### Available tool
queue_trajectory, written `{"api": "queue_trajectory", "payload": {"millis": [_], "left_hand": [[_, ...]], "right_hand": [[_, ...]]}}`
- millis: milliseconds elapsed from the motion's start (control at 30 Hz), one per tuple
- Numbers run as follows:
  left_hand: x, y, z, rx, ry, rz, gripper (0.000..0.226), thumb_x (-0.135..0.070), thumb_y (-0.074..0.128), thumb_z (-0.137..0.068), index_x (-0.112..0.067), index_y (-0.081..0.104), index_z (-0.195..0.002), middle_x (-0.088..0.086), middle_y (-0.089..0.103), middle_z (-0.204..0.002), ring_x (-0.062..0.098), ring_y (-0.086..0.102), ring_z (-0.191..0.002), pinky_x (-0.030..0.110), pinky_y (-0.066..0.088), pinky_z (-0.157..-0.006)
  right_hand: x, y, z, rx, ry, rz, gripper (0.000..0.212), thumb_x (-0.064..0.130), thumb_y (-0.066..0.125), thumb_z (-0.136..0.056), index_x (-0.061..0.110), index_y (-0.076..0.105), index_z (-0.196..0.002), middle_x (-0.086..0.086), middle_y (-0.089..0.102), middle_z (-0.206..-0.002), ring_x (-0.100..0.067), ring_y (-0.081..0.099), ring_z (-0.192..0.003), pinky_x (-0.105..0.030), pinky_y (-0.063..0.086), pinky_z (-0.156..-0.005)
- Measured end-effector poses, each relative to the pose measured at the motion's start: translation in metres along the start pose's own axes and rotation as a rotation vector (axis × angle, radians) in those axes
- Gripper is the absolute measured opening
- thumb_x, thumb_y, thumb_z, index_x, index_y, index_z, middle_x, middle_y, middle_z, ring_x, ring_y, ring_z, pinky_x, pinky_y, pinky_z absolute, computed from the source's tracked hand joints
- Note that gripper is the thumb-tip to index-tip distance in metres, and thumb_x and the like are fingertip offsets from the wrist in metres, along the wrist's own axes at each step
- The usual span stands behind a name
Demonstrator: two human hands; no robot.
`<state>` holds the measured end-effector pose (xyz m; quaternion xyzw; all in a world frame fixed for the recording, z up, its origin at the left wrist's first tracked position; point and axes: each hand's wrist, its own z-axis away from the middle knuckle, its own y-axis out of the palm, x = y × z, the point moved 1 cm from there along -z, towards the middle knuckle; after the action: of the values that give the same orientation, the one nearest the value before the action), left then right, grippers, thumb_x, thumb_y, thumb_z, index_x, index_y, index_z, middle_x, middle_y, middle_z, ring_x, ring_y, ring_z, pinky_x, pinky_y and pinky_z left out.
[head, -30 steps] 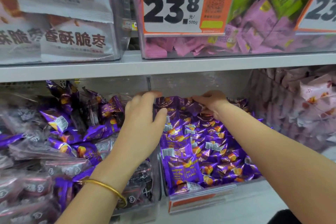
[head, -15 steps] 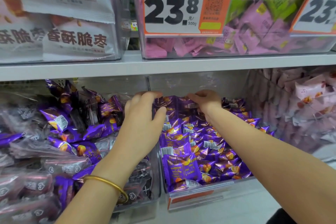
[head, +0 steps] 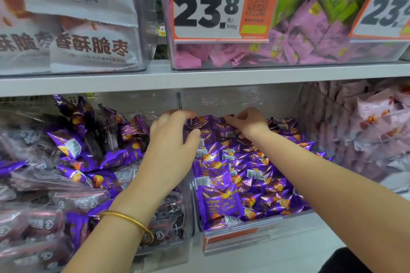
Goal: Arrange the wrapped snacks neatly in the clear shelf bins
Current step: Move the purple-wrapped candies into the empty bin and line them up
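- Your left hand (head: 175,137) reaches into the bin, fingers curled over purple snacks (head: 239,175), thumb pressing one.
- Your right hand (head: 249,123) pinches a wrapper at the back.
- The crinkly foil packets fill the clear plastic bin (head: 241,228) on the lower shelf.

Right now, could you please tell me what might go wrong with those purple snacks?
The left hand straddles the divider, so purple snacks could slip into the mixed left bin. The right hand works under the shelf; pulling back might drag packets over the low front.
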<state>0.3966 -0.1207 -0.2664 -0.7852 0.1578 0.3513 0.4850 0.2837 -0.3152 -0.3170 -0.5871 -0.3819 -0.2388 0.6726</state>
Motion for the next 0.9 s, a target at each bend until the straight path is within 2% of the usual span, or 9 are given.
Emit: {"api": "queue_trajectory", "payload": {"millis": [100, 200, 333, 433, 500, 600, 700, 800, 900], "left_hand": [[0.000, -0.001, 0.001, -0.007, 0.010, -0.003, 0.035, -0.024, 0.049, -0.093, -0.024, 0.049, -0.128, -0.009, 0.036, -0.112, 0.026, 0.046, -0.119, 0.040, 0.036, -0.104], [-0.001, -0.002, 0.002, -0.011, 0.014, 0.001, 0.035, -0.024, 0.049, -0.093, -0.022, 0.050, -0.128, -0.006, 0.039, -0.113, 0.028, 0.048, -0.117, 0.040, 0.036, -0.104], [-0.001, -0.002, 0.002, -0.017, 0.032, -0.010, 0.033, -0.023, 0.049, -0.094, -0.021, 0.051, -0.127, -0.002, 0.042, -0.116, 0.029, 0.050, -0.114, 0.041, 0.036, -0.103], [-0.001, -0.002, 0.003, -0.014, 0.029, -0.009, 0.033, -0.024, 0.049, -0.094, -0.021, 0.050, -0.127, -0.007, 0.037, -0.111, 0.029, 0.050, -0.114, 0.040, 0.037, -0.102], [-0.001, -0.001, 0.004, -0.014, 0.028, -0.007, 0.033, -0.023, 0.048, -0.094, -0.022, 0.050, -0.127, -0.007, 0.036, -0.111, 0.029, 0.049, -0.114, 0.040, 0.037, -0.102], [-0.001, -0.001, 0.004, -0.014, 0.026, -0.003, 0.033, -0.022, 0.048, -0.094, -0.021, 0.050, -0.127, -0.007, 0.036, -0.110, 0.029, 0.048, -0.115, 0.040, 0.037, -0.102], [-0.001, -0.001, 0.003, -0.016, 0.021, -0.001, 0.033, -0.022, 0.048, -0.094, -0.021, 0.050, -0.127, -0.006, 0.037, -0.112, 0.029, 0.048, -0.115, 0.041, 0.037, -0.102], [-0.001, 0.000, 0.003, -0.019, 0.024, 0.003, 0.033, -0.022, 0.049, -0.094, -0.021, 0.051, -0.127, -0.006, 0.037, -0.112, 0.029, 0.048, -0.115, 0.041, 0.037, -0.103], [-0.001, 0.000, 0.003, -0.020, 0.022, 0.007, 0.033, -0.022, 0.048, -0.094, -0.022, 0.050, -0.127, -0.008, 0.036, -0.111, 0.028, 0.048, -0.115, 0.038, 0.037, -0.102]], "right_hand": [[0.000, -0.008, 0.012, 0.008, 0.000, -0.026, 0.035, 0.029, 0.066, -0.086, 0.000, 0.055, -0.103, -0.018, 0.064, -0.087, -0.020, 0.057, -0.054, -0.027, 0.050, -0.050], [0.012, -0.029, 0.051, 0.069, -0.140, -0.056, 0.024, 0.013, 0.066, -0.085, 0.007, 0.053, -0.104, -0.011, 0.062, -0.087, -0.021, 0.058, -0.060, -0.025, 0.051, -0.050], [0.032, -0.062, 0.129, 0.511, -0.349, -0.024, 0.008, 0.007, 0.069, -0.080, 0.014, 0.065, -0.081, -0.011, 0.066, -0.073, -0.014, 0.062, -0.064, -0.025, 0.051, -0.055], [0.028, -0.064, 0.162, 0.751, -0.347, 0.162, 0.008, 0.014, 0.073, -0.079, 0.016, 0.067, -0.074, -0.001, 0.066, -0.068, -0.006, 0.058, -0.061, -0.021, 0.048, -0.058], [0.018, -0.058, 0.166, 0.751, -0.320, 0.258, 0.011, 0.020, 0.075, -0.077, 0.020, 0.065, -0.073, 0.008, 0.062, -0.065, 0.002, 0.052, -0.055, -0.014, 0.042, -0.054], [0.009, -0.051, 0.161, 0.581, -0.302, 0.301, 0.027, 0.030, 0.078, -0.073, 0.023, 0.055, -0.085, 0.005, 0.061, -0.083, 0.002, 0.050, -0.052, -0.011, 0.037, -0.049], [0.010, -0.044, 0.158, 0.539, -0.310, 0.270, 0.031, 0.034, 0.074, -0.076, 0.027, 0.053, -0.098, 0.001, 0.059, -0.087, -0.008, 0.058, -0.058, -0.018, 0.043, -0.050], [0.012, -0.038, 0.158, 0.545, -0.384, 0.362, 0.022, 0.029, 0.074, -0.078, 0.023, 0.057, -0.090, -0.002, 0.061, -0.080, -0.011, 0.058, -0.060, -0.024, 0.046, -0.057], [0.013, -0.037, 0.159, 0.530, -0.427, 0.414, 0.022, 0.025, 0.075, -0.077, 0.022, 0.055, -0.084, 0.003, 0.056, -0.080, -0.013, 0.057, -0.065, -0.033, 0.051, -0.066]]}}
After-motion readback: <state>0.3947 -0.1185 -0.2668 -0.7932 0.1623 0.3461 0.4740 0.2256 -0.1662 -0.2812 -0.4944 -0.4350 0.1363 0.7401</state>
